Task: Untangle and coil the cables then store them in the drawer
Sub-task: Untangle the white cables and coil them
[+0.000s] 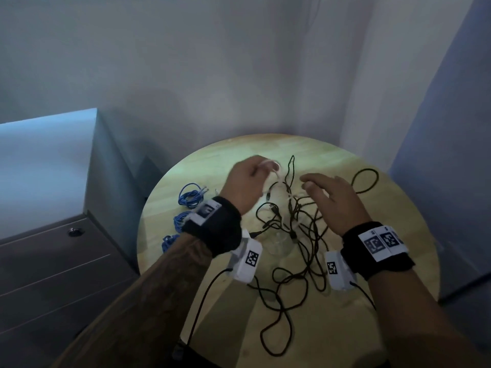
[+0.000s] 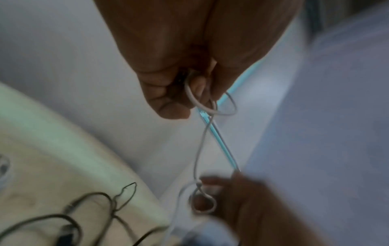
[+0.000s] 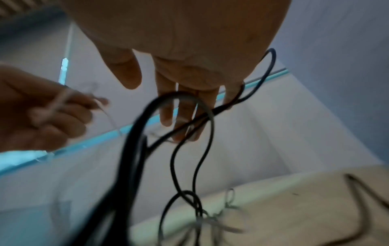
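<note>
- Pale walls meet in a corner behind the round light-wood tabletop (image 1: pixel 345 166), which fills the lower centre of the head view and carries all the cables.
- At mid-frame the left hand (image 1: pixel 245 181) is curled round a small loop of thin white cable (image 1: pixel 271 166), raised above the surface; it seems held up so that the free length can hang clear of the knot and be wound.
- To its right, the right hand (image 1: pixel 334 200) hovers over the heap with fingers mostly straight and slightly spread. Whether it pinches anything cannot be told from the head view.
- Below both hands lies the tangle of thin black cables (image 1: pixel 297 235), loose loops running toward the bottom of the frame, still unsorted.
- Left of the tangle sit three coiled blue cables (image 1: pixel 190 195) in a row, probably finished and parked near the grey drawer cabinet (image 1: pixel 53 261) at the left edge, whose drawers look closed.
- Only the left wrist view shows the white cable (image 2: pixel 200 149) running taut from one hand down to a second small loop at the other hand's fingertips (image 2: pixel 210 184).
- Only the right wrist view shows black loops draped across the right hand's straight fingers (image 3: pixel 166 114).
</note>
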Demonstrator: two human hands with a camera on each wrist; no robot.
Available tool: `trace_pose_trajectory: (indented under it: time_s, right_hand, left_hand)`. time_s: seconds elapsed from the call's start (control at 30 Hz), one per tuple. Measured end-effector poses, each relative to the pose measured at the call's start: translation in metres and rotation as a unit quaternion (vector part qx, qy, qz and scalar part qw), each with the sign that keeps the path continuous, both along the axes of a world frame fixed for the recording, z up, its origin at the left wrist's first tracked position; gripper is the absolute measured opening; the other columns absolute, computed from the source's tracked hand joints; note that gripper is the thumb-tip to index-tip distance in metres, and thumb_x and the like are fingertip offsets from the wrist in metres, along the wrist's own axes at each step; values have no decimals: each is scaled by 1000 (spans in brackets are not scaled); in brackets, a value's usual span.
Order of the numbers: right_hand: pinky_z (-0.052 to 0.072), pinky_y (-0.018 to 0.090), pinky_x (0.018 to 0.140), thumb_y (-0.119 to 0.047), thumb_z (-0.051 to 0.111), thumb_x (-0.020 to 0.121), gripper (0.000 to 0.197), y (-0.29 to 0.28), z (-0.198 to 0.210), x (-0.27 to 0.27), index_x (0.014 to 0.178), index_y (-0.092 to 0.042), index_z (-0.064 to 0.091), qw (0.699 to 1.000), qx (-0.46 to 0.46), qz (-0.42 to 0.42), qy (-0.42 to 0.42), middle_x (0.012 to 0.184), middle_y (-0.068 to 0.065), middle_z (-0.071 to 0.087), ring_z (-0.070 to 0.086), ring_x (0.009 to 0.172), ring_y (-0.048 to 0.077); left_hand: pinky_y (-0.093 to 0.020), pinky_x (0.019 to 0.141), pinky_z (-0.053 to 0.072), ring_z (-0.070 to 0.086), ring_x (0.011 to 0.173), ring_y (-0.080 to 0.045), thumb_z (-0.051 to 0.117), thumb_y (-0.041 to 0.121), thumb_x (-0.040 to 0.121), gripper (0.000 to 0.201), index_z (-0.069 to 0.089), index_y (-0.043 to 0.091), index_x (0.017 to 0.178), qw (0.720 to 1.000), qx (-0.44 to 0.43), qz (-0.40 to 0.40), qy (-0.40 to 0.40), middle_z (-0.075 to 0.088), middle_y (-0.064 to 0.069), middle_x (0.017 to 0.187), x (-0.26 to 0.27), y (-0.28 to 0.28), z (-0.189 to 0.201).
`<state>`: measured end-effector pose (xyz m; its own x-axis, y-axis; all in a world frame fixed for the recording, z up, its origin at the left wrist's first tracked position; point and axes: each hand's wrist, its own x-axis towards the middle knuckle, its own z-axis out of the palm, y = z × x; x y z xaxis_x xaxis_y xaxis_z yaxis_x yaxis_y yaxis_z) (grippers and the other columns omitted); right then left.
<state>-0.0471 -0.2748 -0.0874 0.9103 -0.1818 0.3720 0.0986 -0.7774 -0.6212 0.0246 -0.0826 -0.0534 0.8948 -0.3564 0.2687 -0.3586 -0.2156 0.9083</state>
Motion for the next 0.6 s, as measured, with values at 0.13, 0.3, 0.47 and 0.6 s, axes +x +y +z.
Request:
trace_pose_trajectory:
  time_s: [0.13, 0.3, 0.47, 0.6]
  right_hand:
    - [46, 34, 99, -44, 52, 96, 31, -29, -28, 1, 121, -29, 64, 967, -92, -87, 223, 118, -4, 69, 62, 104, 19]
    - [45, 29, 96, -35, 56, 98, 35, -5, -10, 3, 131, -26, 57, 986, 143, -73, 47, 124, -9, 62, 59, 106, 5]
    - [48, 26, 92, -45, 55, 97, 41, 68, 11, 1, 133, -26, 51, 887, 447, 93, 74, 105, -3, 72, 68, 105, 12]
    - [44, 22, 61, -22, 49, 102, 23, 56, 12, 8, 115, -10, 64, 877, 478, -17, 30, 69, -2, 48, 48, 63, 14]
  left_hand:
    - [-27, 55, 44, 37, 53, -7, 51, 19, 99, 20, 66, 17, 87, 960, -254, 18, 118, 38, 9, 57, 13, 25, 22]
    - [-28, 56, 46, 35, 52, -8, 50, 24, 101, 19, 63, 12, 96, 944, -294, -7, 151, 33, 6, 60, 14, 32, 30]
    - [-35, 68, 54, 44, 62, -12, 47, 26, 102, 25, 67, 10, 101, 927, -308, -28, 212, 41, 0, 69, 5, 29, 9]
    - [-27, 77, 51, 61, 89, -15, 59, 26, 97, 21, 74, 18, 108, 978, -132, 96, 127, 68, 2, 108, 9, 46, -18]
